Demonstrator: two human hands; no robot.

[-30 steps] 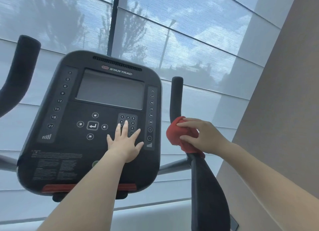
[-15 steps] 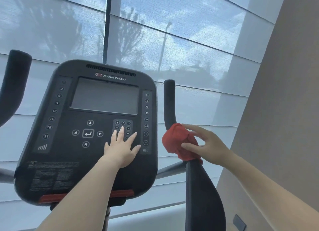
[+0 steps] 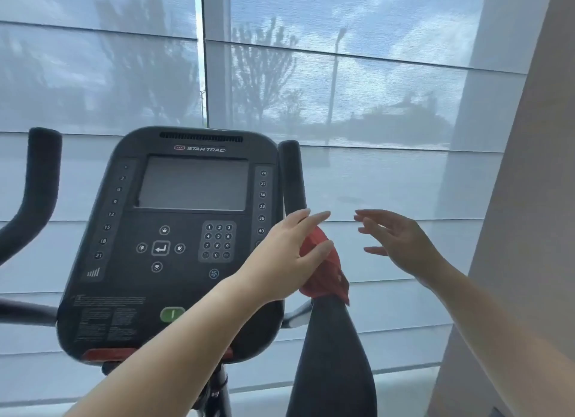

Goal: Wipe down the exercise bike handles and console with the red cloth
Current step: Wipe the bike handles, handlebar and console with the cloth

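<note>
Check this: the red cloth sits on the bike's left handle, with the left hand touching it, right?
No. The head view shows the red cloth on the right handle, beside the console; the left hand does touch it.

The red cloth (image 3: 326,276) is bunched around the right handle (image 3: 333,354), a little right of the frame's centre. It is wrapped where the upright black grip meets the broader dark bar that runs down to the bottom edge. My left hand (image 3: 289,261) lies against its left side, thumb on the fabric. The grip's rounded top stands above the cloth, just beside the console's right edge. The console (image 3: 124,261) fills the centre left: a black rounded panel tilted toward me, marked STAR TRAC, with a blank grey screen (image 3: 193,183), arrow keys (image 3: 161,248), a number keypad (image 3: 217,241) and a green button (image 3: 172,314) lower down. The left handle (image 3: 37,180) curves up at the far left edge.
</note>
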